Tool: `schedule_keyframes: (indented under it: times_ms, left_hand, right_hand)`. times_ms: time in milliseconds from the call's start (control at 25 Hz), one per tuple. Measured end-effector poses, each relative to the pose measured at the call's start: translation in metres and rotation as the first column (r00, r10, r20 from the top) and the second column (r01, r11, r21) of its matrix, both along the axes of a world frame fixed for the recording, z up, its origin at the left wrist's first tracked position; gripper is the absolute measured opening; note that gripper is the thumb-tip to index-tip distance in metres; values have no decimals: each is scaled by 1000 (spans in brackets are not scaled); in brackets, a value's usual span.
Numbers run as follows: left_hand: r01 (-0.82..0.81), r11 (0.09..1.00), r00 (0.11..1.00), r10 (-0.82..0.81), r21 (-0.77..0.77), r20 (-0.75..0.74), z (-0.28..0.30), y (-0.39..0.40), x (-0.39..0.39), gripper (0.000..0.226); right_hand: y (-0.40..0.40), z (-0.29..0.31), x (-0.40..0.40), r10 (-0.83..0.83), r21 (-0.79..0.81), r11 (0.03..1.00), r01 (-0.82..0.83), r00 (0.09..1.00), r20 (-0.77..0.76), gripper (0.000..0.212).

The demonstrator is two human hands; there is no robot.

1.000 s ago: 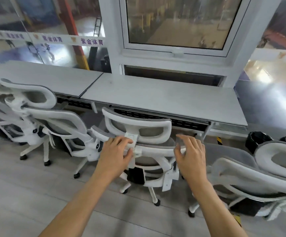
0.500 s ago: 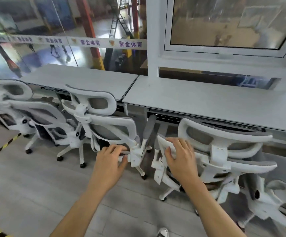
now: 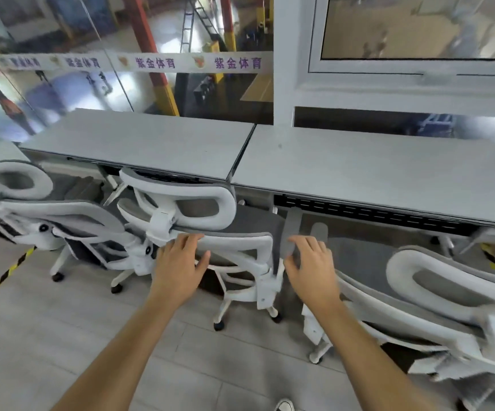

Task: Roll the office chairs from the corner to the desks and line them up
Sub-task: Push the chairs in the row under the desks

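While the middle chair (image 3: 210, 232) sits tucked against the seam where the left desk (image 3: 139, 143) meets the right desk (image 3: 388, 173), I have my left hand (image 3: 178, 268) laid on the top rail of its backrest, fingers loosely spread and only lightly bent over the frame, nothing pinched. My right hand (image 3: 311, 271) hovers by the grey armrest (image 3: 292, 232) at the chair's right side, fingers spread and relaxed; whether they touch it I cannot tell. A second chair (image 3: 62, 221) stands just left of it, and a third chair (image 3: 436, 295) lies reclined near right, close beside my right forearm. I judge these chairs light for their bulk and quick to roll on castors across the smooth floor (image 3: 62, 336), but apt to swivel if pushed off-centre. The mesh back will give, the headrest looks hinged and likely to tilt, so I would take hold of the stiff white frame rail, both hands apart, and steer gently
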State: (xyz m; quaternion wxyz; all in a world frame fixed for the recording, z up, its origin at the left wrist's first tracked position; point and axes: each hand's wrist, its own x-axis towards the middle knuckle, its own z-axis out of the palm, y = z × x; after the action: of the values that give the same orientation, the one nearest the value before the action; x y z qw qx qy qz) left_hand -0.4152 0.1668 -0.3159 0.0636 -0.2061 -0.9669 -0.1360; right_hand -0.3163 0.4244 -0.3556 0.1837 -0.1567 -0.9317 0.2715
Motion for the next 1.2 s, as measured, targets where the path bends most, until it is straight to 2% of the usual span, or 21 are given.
schedule_keyframes:
  times_ms: [120,200,280,400,560,760,1040,1200]
  left_hand:
    - [-30,1000,999,30,-3,-33,-10,-31,-32,41]
    - [14,998,997,-19,-66,-74,-21,-49,-54,39]
    - [131,984,974,-151,-123,-168,-33,-65,-72,34]
    - [244,968,938,-249,-51,-240,-46,-93,-103,47]
    - [269,963,960,-267,11,-81,-50,-118,-144,77]
    - [302,927,948,-316,224,26,-51,-125,-135,61]
    - [303,922,950,-312,243,0,-55,-147,-100,57]
    - [279,910,953,-301,307,26,-53,-159,-91,57]
  right_hand:
    - [-38,0,-38,118,28,992,-120,990,73,40]
    - [-62,0,-68,196,74,975,-210,968,158,52]
    - [-85,-5,-91,187,120,967,-226,944,273,59]
    - [-112,-16,-112,79,158,976,-150,920,384,61]
    - [-133,-28,-121,-55,177,984,-7,937,345,54]
    - [-149,-25,-108,-65,145,989,19,946,318,45]
    - [-169,-32,-76,-57,114,993,28,965,257,41]
    - [-182,-37,-70,-52,91,995,33,974,219,41]
